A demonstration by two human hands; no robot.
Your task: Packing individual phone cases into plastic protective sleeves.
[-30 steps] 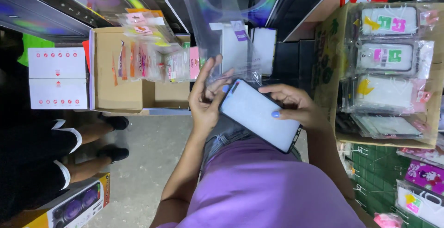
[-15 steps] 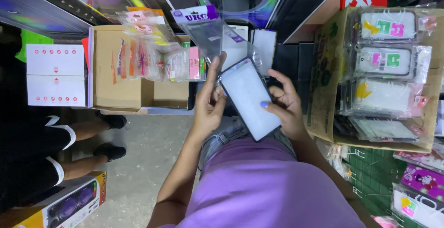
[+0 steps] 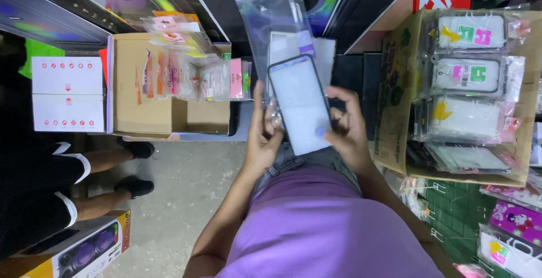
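Observation:
My right hand [image 3: 345, 128] holds a black-rimmed phone case with a white inner face [image 3: 300, 104], fingers wrapped round its right edge. My left hand [image 3: 264, 137] pinches the lower end of a clear plastic sleeve with a purple header [image 3: 271, 12]. The sleeve stands upright behind the case. The case's top end overlaps the sleeve's lower part. Whether the case has entered the sleeve's mouth I cannot tell.
An open cardboard box [image 3: 141, 108] with several packaged items stands at left. At right another cardboard box [image 3: 398, 75] holds several bagged phone cases [image 3: 471, 75]. A person's legs in black shoes [image 3: 84, 171] stand on the concrete floor at left. A speaker carton [image 3: 84, 250] lies bottom left.
The case swung from slanting across my lap to nearly upright and rose. The sleeve lifted and straightened above it. My left hand closed round the sleeve's lower end.

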